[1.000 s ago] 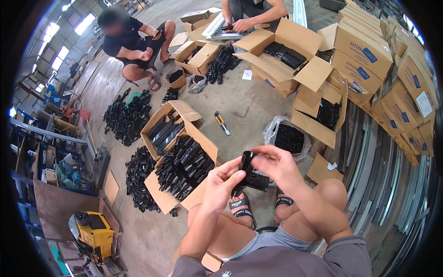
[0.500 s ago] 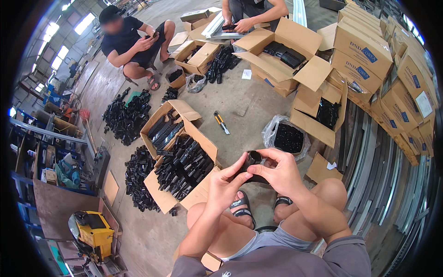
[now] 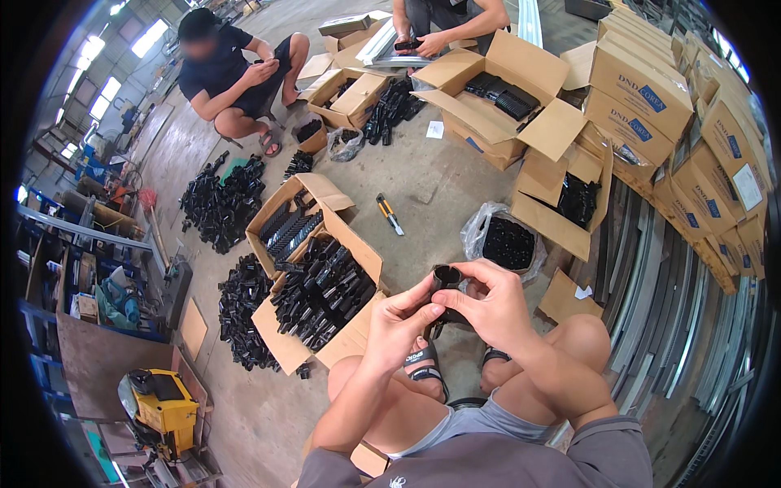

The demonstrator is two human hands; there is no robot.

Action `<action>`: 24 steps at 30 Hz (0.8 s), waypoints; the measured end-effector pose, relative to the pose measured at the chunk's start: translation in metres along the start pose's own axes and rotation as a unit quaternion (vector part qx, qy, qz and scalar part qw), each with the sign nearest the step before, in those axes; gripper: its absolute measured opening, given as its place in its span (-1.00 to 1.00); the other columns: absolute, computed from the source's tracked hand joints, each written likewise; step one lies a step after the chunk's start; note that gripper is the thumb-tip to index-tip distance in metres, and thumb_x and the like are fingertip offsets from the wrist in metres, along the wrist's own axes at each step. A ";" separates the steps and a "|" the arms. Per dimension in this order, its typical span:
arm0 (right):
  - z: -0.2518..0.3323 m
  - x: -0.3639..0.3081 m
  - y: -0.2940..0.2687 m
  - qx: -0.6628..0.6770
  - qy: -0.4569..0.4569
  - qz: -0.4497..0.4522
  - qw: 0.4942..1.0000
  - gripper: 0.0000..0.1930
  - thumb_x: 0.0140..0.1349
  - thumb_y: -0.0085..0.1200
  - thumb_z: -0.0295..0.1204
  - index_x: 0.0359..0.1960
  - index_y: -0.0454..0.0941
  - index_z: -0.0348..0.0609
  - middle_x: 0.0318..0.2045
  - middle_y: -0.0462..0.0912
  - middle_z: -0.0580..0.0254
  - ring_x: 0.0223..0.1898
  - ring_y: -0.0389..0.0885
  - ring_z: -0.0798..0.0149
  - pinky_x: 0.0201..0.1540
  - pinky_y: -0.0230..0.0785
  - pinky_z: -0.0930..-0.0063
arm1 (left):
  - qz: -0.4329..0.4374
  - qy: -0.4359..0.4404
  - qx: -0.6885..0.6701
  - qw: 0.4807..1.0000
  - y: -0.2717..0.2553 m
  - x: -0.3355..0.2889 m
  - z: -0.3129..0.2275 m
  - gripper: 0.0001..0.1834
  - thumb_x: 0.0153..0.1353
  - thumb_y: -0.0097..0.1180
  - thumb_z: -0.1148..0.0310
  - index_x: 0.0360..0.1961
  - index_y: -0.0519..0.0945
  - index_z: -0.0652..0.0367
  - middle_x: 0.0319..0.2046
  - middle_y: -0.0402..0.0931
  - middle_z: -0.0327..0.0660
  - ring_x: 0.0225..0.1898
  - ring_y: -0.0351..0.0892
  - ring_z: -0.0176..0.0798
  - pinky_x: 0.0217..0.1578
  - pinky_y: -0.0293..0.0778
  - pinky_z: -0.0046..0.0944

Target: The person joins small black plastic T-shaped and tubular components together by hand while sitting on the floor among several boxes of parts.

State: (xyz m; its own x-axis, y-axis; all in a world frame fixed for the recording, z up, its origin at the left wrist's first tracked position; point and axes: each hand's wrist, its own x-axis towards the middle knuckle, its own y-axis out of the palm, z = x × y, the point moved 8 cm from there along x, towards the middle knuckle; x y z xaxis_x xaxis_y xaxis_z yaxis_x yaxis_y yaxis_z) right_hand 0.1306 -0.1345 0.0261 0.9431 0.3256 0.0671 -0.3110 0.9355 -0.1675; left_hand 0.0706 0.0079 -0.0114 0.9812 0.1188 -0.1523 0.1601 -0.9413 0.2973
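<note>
Between my two hands, in front of my knees, is a black tubular plastic part (image 3: 447, 277) with its round open end facing up. My left hand (image 3: 400, 323) pinches it from the left with thumb and fingers. From the right, my right hand (image 3: 486, 299) grips the same part, its thumb pressed near the rim. The lower portion of the part is hidden behind my fingers. Left of my hands stands an open cardboard box (image 3: 358, 240) filled with black tubular parts (image 3: 321, 289). Just beyond my right hand is a clear plastic bag (image 3: 480, 236) holding small black pieces (image 3: 509, 244).
A yellow-handled utility knife (image 3: 390, 215) lies on the concrete floor. Black parts (image 3: 220, 203) are heaped at the left. Open cartons (image 3: 455, 134) and stacked boxes (image 3: 643, 89) stand at the right, beside long metal profiles (image 3: 651, 301). Two people (image 3: 236, 73) work at the far side.
The black part has tipped slightly, so its open end shows more. My hands keep their grip in nearly the same place.
</note>
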 end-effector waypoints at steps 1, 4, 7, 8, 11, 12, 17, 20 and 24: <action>0.001 0.000 -0.001 0.000 0.000 0.000 1.000 -0.66 0.00 0.45 -0.39 -0.19 0.69 -0.25 -0.47 0.57 0.44 -0.56 0.30 0.64 -0.53 0.14 0.64 | 0.000 0.000 0.000 1.000 0.000 0.000 0.000 -0.52 0.21 0.23 0.61 0.19 0.52 0.22 -0.11 0.64 -0.29 -0.19 0.53 -0.54 -0.18 0.50 -0.51; 0.006 0.001 -0.003 -0.023 -0.016 0.007 1.000 -0.63 -0.01 0.45 -0.33 -0.20 0.69 -0.28 -0.47 0.59 0.28 -0.59 0.35 0.52 -0.53 0.22 0.55 | 0.000 0.004 0.007 1.000 -0.003 0.000 -0.002 -0.51 0.21 0.23 0.62 0.19 0.52 0.20 -0.11 0.64 -0.27 -0.18 0.53 -0.54 -0.13 0.51 -0.47; 0.006 0.001 -0.003 -0.041 -0.012 0.018 0.999 -0.62 0.00 0.44 -0.30 -0.22 0.68 -0.30 -0.47 0.60 0.23 -0.59 0.40 0.46 -0.52 0.26 0.51 | 0.011 0.000 0.077 0.997 -0.004 0.001 0.000 -0.50 0.21 0.25 0.59 0.20 0.53 0.15 -0.18 0.66 -0.29 -0.28 0.51 -0.59 -0.28 0.51 -0.52; 0.006 0.001 -0.003 -0.053 -0.009 0.020 0.998 -0.61 0.00 0.44 -0.28 -0.22 0.68 -0.31 -0.47 0.61 0.21 -0.59 0.43 0.44 -0.51 0.29 0.50 | 0.015 -0.004 0.099 0.995 -0.004 0.001 0.002 -0.50 0.21 0.25 0.58 0.20 0.53 0.13 -0.23 0.66 -0.32 -0.34 0.48 -0.62 -0.38 0.47 -0.55; 0.008 0.000 -0.003 -0.070 -0.004 0.022 0.997 -0.60 0.00 0.43 -0.26 -0.23 0.67 -0.32 -0.46 0.62 0.19 -0.58 0.46 0.41 -0.49 0.32 0.49 | 0.021 0.000 0.118 0.993 -0.004 0.000 0.005 -0.50 0.21 0.26 0.55 0.20 0.54 0.10 -0.30 0.65 -0.36 -0.44 0.42 -0.67 -0.55 0.37 -0.59; 0.009 -0.001 -0.004 -0.075 -0.001 0.020 0.997 -0.60 0.00 0.43 -0.25 -0.23 0.67 -0.32 -0.45 0.62 0.18 -0.58 0.47 0.41 -0.49 0.33 0.49 | 0.026 0.007 0.115 0.993 -0.003 0.001 0.005 -0.51 0.21 0.26 0.54 0.19 0.54 0.09 -0.34 0.65 -0.38 -0.49 0.38 -0.69 -0.63 0.31 -0.60; 0.014 -0.004 -0.004 -0.087 -0.023 0.022 0.996 -0.59 0.03 0.42 -0.26 -0.19 0.66 -0.33 -0.43 0.63 0.19 -0.57 0.47 0.42 -0.48 0.34 0.51 | 0.029 -0.030 0.021 0.999 -0.004 0.000 0.004 -0.52 0.17 0.28 0.58 0.15 0.55 0.21 -0.20 0.67 -0.26 -0.31 0.54 -0.56 -0.34 0.52 -0.51; -0.010 0.002 0.000 0.026 -0.010 0.010 1.000 -0.61 0.12 0.36 -0.28 -0.12 0.64 -0.31 -0.42 0.64 0.25 -0.54 0.48 0.45 -0.45 0.35 0.53 | 0.023 -0.053 -0.049 0.997 -0.009 0.002 0.009 -0.53 0.15 0.28 0.62 0.13 0.56 0.28 -0.10 0.65 -0.16 -0.15 0.60 -0.44 -0.10 0.55 -0.40; -0.083 0.032 -0.048 0.403 0.112 -0.161 0.894 -0.82 0.30 0.12 -0.45 -0.16 0.59 -0.31 -0.38 0.62 0.31 -0.34 0.58 0.42 -0.15 0.45 0.57 | 0.022 -0.089 -0.089 0.992 -0.015 0.005 0.013 -0.51 0.13 0.28 0.58 0.13 0.54 0.35 -0.03 0.64 -0.09 -0.03 0.61 -0.31 0.08 0.48 -0.29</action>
State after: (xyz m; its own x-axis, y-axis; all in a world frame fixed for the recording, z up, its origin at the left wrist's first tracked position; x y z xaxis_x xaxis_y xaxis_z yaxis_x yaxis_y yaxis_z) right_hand 0.1857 -0.1802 -0.0455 0.9708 0.0703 -0.2294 0.0822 0.8007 0.5934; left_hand 0.0716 0.0179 -0.0290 0.9557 0.0074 -0.2944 0.1505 -0.8717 0.4664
